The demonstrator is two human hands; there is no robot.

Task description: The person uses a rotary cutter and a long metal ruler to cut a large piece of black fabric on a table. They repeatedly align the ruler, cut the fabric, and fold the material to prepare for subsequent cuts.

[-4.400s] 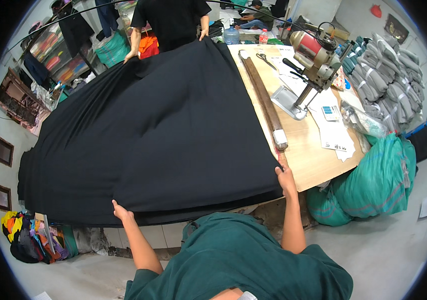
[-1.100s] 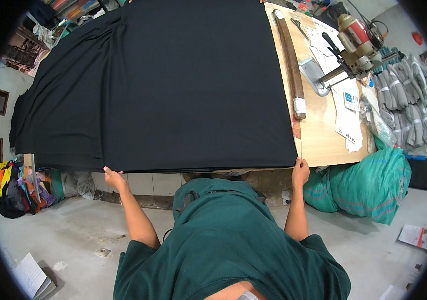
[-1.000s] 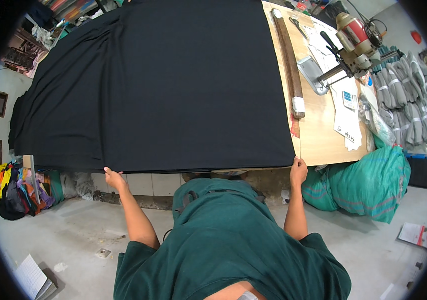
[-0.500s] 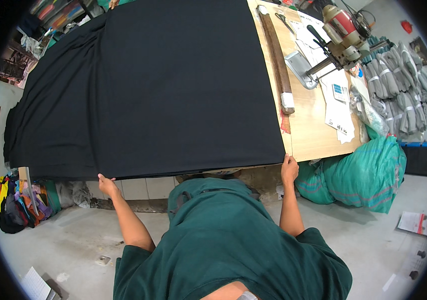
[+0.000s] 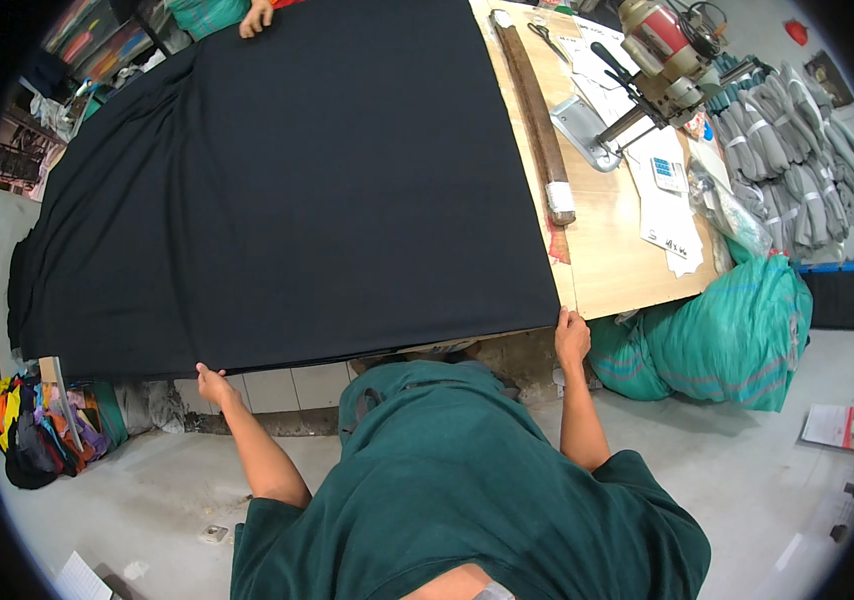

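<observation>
A wide black fabric (image 5: 357,190) covers most of the table, smooth in the middle and wrinkled toward the left. My left hand (image 5: 217,385) is closed on its near edge, left of my body. At the near right corner of the cloth, my right hand (image 5: 572,338) pinches the edge beside the bare wood. Another person's hand (image 5: 257,18) rests at the fabric's far edge, toward the upper left. Beneath the near edge, further layers of cloth show only as a thin line.
On the wooden tabletop (image 5: 612,275) at right lie a long brown bar (image 5: 535,115), scissors (image 5: 547,42), paper sheets (image 5: 662,215) and a calculator (image 5: 667,174). A cloth-cutting machine (image 5: 647,80) stands there. Green sacks (image 5: 717,335) and grey bundles (image 5: 797,160) sit further right; colourful cloths (image 5: 47,430) lie at left.
The view has shifted slightly, so the table's right side appears further left. The other person's hand shows more fully at the far edge. Both my hands keep hold of the fabric.
</observation>
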